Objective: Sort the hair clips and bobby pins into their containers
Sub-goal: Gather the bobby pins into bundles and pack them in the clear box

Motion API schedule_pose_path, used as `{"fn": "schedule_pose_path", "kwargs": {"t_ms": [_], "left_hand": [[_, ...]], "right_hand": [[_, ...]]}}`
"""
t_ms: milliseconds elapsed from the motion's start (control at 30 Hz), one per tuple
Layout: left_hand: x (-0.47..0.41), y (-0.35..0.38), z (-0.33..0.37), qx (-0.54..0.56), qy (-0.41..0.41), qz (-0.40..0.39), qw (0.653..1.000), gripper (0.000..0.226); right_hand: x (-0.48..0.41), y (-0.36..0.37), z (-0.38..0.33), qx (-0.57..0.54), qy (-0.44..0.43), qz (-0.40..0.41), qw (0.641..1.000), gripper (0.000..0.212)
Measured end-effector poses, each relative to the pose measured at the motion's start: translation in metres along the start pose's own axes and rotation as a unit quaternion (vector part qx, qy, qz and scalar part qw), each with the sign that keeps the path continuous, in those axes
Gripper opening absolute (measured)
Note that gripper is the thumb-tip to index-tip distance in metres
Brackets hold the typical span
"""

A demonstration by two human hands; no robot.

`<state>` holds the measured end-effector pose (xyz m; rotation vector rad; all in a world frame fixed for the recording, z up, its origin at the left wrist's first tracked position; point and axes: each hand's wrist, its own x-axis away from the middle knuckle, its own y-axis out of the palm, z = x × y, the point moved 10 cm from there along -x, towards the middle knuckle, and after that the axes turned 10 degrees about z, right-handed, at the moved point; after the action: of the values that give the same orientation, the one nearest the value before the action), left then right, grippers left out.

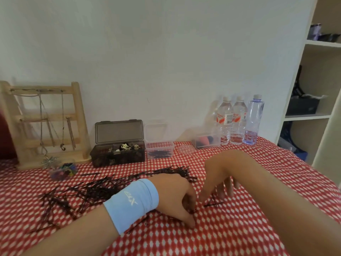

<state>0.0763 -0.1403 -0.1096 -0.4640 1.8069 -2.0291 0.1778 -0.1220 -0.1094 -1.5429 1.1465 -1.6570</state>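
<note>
Foreground, on the red-and-white diamond-patterned tablecloth (230,233): left hand (175,196), with a light-blue fabric wristband (132,202) at the wrist. Curled thumb and fingers down to the cloth and pinched a few of the thin dark metal bobby pins (92,191).

Just beside it: right hand (219,174). Hung from a bent wrist with fingers relaxed and nearly straight; gripped nothing. Touched the cloth with its fingertips next to a small separate cluster of pins (213,204).

Left of and behind the left hand: bulk of the bobby pins, scattered in a broad loose heap on the cloth.

Farther back, left: small clear round dish of coloured clips (63,171).

Back row, along the white wall:
- pale wooden jewellery rack (44,122), hung with chains
- smoky dark plastic box (118,154), lid raised, filled with flower-trimmed hair clips (125,146)
- clear plastic tub (159,150) just beside it, lid raised, with more dark pins inside
- clear round lid (186,149), flat on the cloth
- clear rectangular box (205,141) with red and dark contents
- three clear plastic water bottles (239,122), upright

Far right: white shelf unit (313,115).
</note>
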Motion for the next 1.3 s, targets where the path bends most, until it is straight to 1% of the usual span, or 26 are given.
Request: {"fn": "schedule_pose_path", "kwargs": {"t_ms": [67, 133, 233, 333, 400, 467, 567, 667, 700, 767, 833, 867, 900, 933, 1000, 1100, 1167, 1233, 1300], "left_hand": [[-0.001, -0.001, 0.0, -0.007, 0.001, 0.001, 1.0, 0.031], [0.001, -0.005, -0.006, -0.023, -0.004, 0.013, 1.0, 0.021], [0.005, -0.011, -0.021, -0.071, -0.027, 0.039, 0.996, 0.021], [0.01, -0.02, -0.044, -0.116, -0.062, 0.068, 0.989, 0.022], [0.011, -0.025, -0.063, -0.112, -0.096, 0.079, 0.986, 0.02], [0.014, -0.029, -0.079, -0.103, -0.123, 0.093, 0.983, 0.018], [0.018, -0.034, -0.095, -0.109, -0.141, 0.126, 0.976, 0.017], [0.025, -0.033, -0.1, -0.071, -0.143, 0.144, 0.977, 0.029], [0.029, -0.034, -0.097, -0.062, -0.137, 0.145, 0.978, 0.034], [0.037, -0.033, -0.087, -0.05, -0.131, 0.124, 0.982, 0.049], [0.047, -0.024, -0.077, -0.036, -0.139, 0.052, 0.988, 0.067], [0.051, -0.018, -0.073, -0.038, -0.14, 0.014, 0.989, 0.072], [0.055, -0.012, -0.07, -0.046, -0.135, -0.011, 0.99, 0.074], [0.056, -0.009, -0.069, -0.052, -0.128, -0.019, 0.99, 0.073], [0.057, -0.01, -0.073, -0.037, -0.125, -0.001, 0.991, 0.069], [0.058, -0.012, -0.09, 0.014, -0.143, 0.014, 0.99, 0.062], [0.057, -0.013, -0.098, 0.049, -0.15, 0.028, 0.987, 0.055], [0.057, -0.017, -0.102, 0.083, -0.154, 0.057, 0.983, 0.049], [0.057, -0.021, -0.1, 0.077, -0.142, 0.083, 0.983, 0.05]], "right_hand": [[-0.003, 0.012, -0.004, 0.024, -0.01, -0.021, 0.999, 0.031], [-0.009, 0.015, -0.011, 0.02, -0.035, -0.011, 0.999, 0.025], [-0.017, 0.008, -0.025, -0.023, -0.08, 0.022, 0.996, 0.023], [-0.027, 0.0, -0.047, -0.053, -0.127, 0.062, 0.989, 0.016], [-0.031, -0.008, -0.064, -0.079, -0.158, 0.103, 0.979, 0.013], [-0.033, -0.017, -0.076, -0.112, -0.183, 0.146, 0.966, 0.016], [-0.03, -0.035, -0.079, -0.148, -0.198, 0.203, 0.948, 0.02], [-0.02, -0.045, -0.075, -0.127, -0.196, 0.233, 0.944, 0.022], [-0.015, -0.046, -0.073, -0.096, -0.19, 0.244, 0.946, 0.028], [-0.012, -0.044, -0.07, -0.016, -0.167, 0.254, 0.952, 0.055], [-0.017, -0.034, -0.066, 0.043, -0.142, 0.225, 0.963, 0.084], [-0.021, -0.028, -0.066, 0.059, -0.137, 0.205, 0.967, 0.091], [-0.026, -0.024, -0.069, 0.057, -0.141, 0.19, 0.97, 0.09], [-0.029, -0.022, -0.074, 0.042, -0.151, 0.182, 0.971, 0.084], [-0.032, -0.022, -0.085, 0.019, -0.172, 0.189, 0.967, 0.066], [-0.04, -0.029, -0.099, 0.013, -0.196, 0.226, 0.954, 0.053], [-0.043, -0.033, -0.107, 0.025, -0.22, 0.245, 0.944, 0.05], [-0.044, -0.038, -0.111, 0.023, -0.241, 0.252, 0.937, 0.052], [-0.044, -0.044, -0.11, -0.005, -0.255, 0.256, 0.932, 0.054]]}}
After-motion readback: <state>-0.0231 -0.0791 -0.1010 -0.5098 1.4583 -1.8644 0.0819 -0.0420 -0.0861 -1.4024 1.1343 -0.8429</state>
